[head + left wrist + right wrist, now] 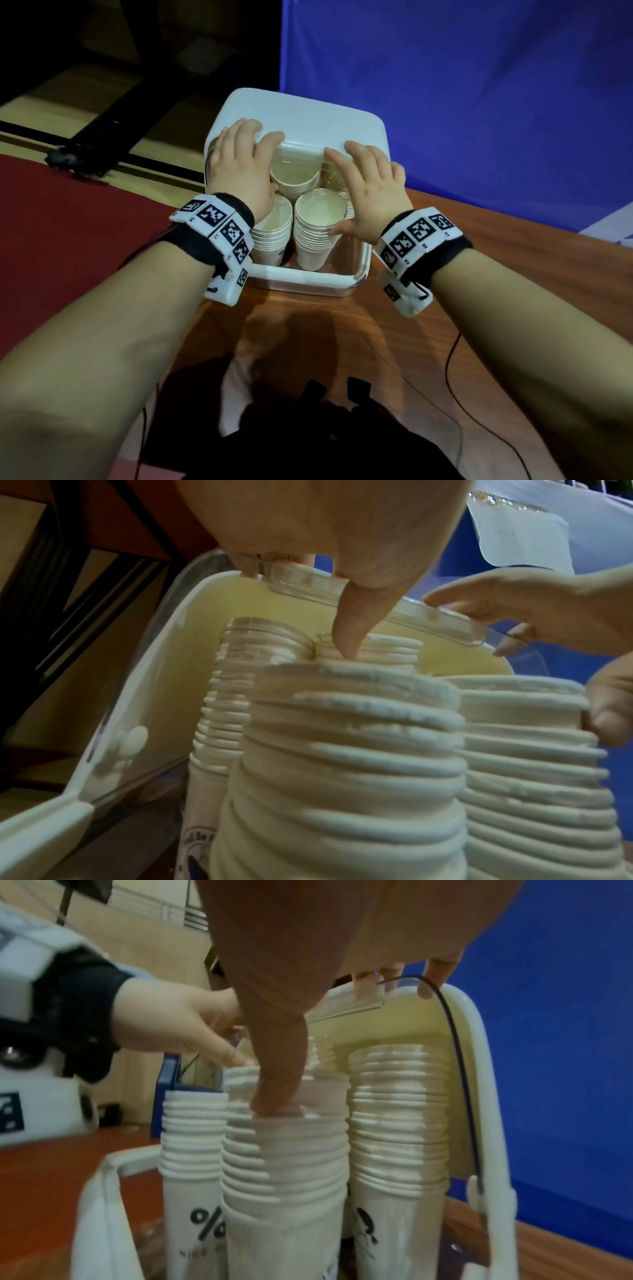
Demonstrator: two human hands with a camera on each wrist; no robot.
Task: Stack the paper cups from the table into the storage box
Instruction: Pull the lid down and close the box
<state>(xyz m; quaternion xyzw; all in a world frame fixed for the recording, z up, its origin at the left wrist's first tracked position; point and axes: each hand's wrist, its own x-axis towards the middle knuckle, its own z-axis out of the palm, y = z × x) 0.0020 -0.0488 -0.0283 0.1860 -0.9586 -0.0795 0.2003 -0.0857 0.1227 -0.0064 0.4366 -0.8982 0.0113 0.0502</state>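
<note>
Left hand (239,164) and right hand (370,192) hook fingers over the front lip of the lid (308,116), thumbs down on the paper cup stacks (318,212) inside the storage box (308,279). Those stacks top the box rim, so closing could crush cups or pinch a thumb.

Room dim; head view near black top left, corners bowed. Light from above, soft body shadow and faint sheen on bench (308,329). Wrist views noisy, smeared; near cup stacks (342,750) out of focus.
</note>
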